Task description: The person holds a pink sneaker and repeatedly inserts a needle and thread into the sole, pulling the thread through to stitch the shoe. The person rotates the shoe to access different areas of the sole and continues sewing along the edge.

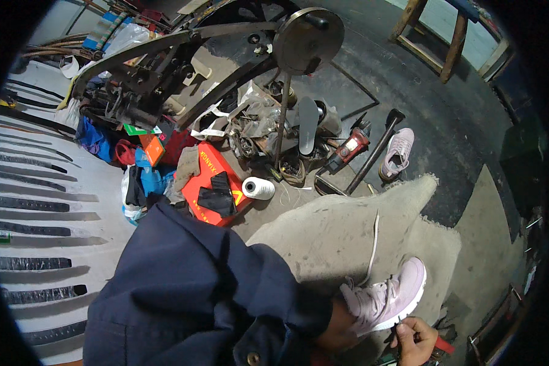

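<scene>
Navy cloth sleeve [219, 287]; left hand's grip hidden in pale-pink laced sneaker [393, 297].
Right hand [416, 341] pinches dark sliver [399, 324]; likely sneaker work, steadiness needed next.

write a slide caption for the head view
Right hand at the white sole of a pink lace-up shoe, with a similar shoe beyond the beige mat.

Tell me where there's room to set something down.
The beige mat is bare between the white spool and the loose lace. Dark floor is open between the farther pink shoe and the wooden legs. It's crowded around the red box and machine.
</scene>
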`<move>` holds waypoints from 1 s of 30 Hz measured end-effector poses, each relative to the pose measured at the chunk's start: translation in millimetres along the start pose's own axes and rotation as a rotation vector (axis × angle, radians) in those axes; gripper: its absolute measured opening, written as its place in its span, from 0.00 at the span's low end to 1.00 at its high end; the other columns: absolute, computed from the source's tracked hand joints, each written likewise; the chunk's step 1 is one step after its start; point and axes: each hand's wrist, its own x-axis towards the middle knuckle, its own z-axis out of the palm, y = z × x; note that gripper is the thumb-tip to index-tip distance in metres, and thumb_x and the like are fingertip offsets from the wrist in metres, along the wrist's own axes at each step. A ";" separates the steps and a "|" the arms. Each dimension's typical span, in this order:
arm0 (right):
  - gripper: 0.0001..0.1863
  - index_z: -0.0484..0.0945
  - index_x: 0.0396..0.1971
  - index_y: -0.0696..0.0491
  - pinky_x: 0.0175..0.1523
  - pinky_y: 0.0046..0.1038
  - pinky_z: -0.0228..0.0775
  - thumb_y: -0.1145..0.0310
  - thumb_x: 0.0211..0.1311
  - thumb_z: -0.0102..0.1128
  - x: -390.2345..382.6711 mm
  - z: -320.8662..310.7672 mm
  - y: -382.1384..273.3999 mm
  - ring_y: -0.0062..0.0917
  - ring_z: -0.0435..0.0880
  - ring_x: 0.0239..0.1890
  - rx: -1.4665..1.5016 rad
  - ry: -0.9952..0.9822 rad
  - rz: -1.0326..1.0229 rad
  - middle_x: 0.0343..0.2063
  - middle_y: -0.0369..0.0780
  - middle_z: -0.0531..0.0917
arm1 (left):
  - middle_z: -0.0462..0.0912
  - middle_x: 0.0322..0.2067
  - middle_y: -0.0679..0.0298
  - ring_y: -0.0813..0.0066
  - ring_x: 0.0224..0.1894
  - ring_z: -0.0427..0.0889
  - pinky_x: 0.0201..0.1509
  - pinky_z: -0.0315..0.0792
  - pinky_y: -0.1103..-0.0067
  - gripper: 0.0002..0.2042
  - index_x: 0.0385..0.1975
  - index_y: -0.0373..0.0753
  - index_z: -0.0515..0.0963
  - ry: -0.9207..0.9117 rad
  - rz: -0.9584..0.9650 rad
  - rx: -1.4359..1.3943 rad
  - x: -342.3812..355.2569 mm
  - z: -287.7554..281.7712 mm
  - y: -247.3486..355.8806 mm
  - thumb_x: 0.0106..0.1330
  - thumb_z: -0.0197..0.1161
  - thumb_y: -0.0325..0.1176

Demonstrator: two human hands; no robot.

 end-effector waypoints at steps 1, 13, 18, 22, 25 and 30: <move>0.10 0.82 0.38 0.62 0.29 0.24 0.63 0.70 0.68 0.62 0.8 -0.2 -0.3 0.17 0.72 0.22 -0.021 -0.029 0.055 0.20 0.36 0.78 | 0.58 0.69 0.42 0.47 0.72 0.57 0.76 0.51 0.67 0.33 0.68 0.32 0.60 0.003 0.007 0.005 -2.0 1.0 -3.2 0.64 0.56 0.41; 0.11 0.79 0.31 0.66 0.25 0.21 0.68 0.71 0.64 0.63 -4.0 -12.9 28.4 0.18 0.76 0.18 -0.003 0.049 -0.018 0.19 0.38 0.80 | 0.59 0.69 0.40 0.48 0.71 0.58 0.75 0.53 0.67 0.36 0.69 0.32 0.59 0.050 -0.002 0.083 0.8 35.6 -29.7 0.62 0.58 0.41; 0.12 0.79 0.30 0.65 0.24 0.21 0.67 0.69 0.64 0.63 -0.2 -8.8 34.3 0.18 0.76 0.17 -0.048 0.096 -0.064 0.18 0.37 0.79 | 0.60 0.68 0.40 0.47 0.70 0.60 0.74 0.54 0.67 0.37 0.69 0.32 0.57 0.087 -0.065 0.101 6.4 34.8 -35.9 0.61 0.60 0.41; 0.12 0.80 0.29 0.64 0.24 0.21 0.67 0.68 0.64 0.64 2.6 -11.9 42.5 0.18 0.76 0.17 -0.012 0.094 -0.092 0.18 0.37 0.79 | 0.60 0.68 0.39 0.46 0.70 0.60 0.74 0.54 0.67 0.38 0.70 0.33 0.56 0.118 -0.033 0.041 4.2 30.2 -26.4 0.61 0.62 0.42; 0.13 0.79 0.32 0.63 0.23 0.21 0.66 0.67 0.65 0.64 1.4 -17.2 50.8 0.18 0.75 0.17 -0.028 0.083 -0.121 0.18 0.37 0.79 | 0.59 0.68 0.39 0.46 0.71 0.58 0.74 0.52 0.67 0.38 0.70 0.33 0.56 0.124 0.053 0.001 -6.1 23.3 -11.3 0.62 0.62 0.42; 0.14 0.79 0.33 0.63 0.23 0.21 0.67 0.65 0.66 0.64 -6.1 -15.2 69.7 0.19 0.76 0.17 -0.021 0.155 -0.223 0.19 0.37 0.78 | 0.77 0.54 0.41 0.50 0.55 0.79 0.58 0.71 0.66 0.28 0.62 0.30 0.69 -0.049 0.145 -0.087 -50.6 -12.6 -3.9 0.65 0.62 0.39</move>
